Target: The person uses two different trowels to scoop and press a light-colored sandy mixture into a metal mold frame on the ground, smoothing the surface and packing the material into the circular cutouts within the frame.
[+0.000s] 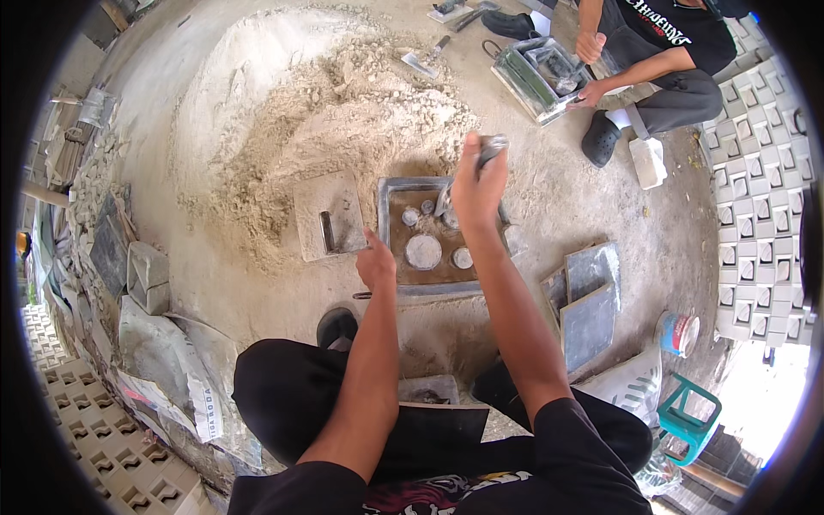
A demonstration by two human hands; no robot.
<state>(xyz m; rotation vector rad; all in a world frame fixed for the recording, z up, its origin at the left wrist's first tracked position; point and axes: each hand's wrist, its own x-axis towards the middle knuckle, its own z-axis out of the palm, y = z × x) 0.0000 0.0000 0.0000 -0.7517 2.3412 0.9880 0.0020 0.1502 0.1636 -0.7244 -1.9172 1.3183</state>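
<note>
Beside the sand [343,120]: our mould [385,210] lay.
Right hand [481,190]: we clasped a grey object [493,148] above it.
Left hand [376,263]: near its rim, grip unclear.

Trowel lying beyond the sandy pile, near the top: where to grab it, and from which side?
Grip the trowel by its handle, probably from above and the picture's right: the narrow handle points up-right, while the broad flat blade lies nearer the sandy pile.
</note>
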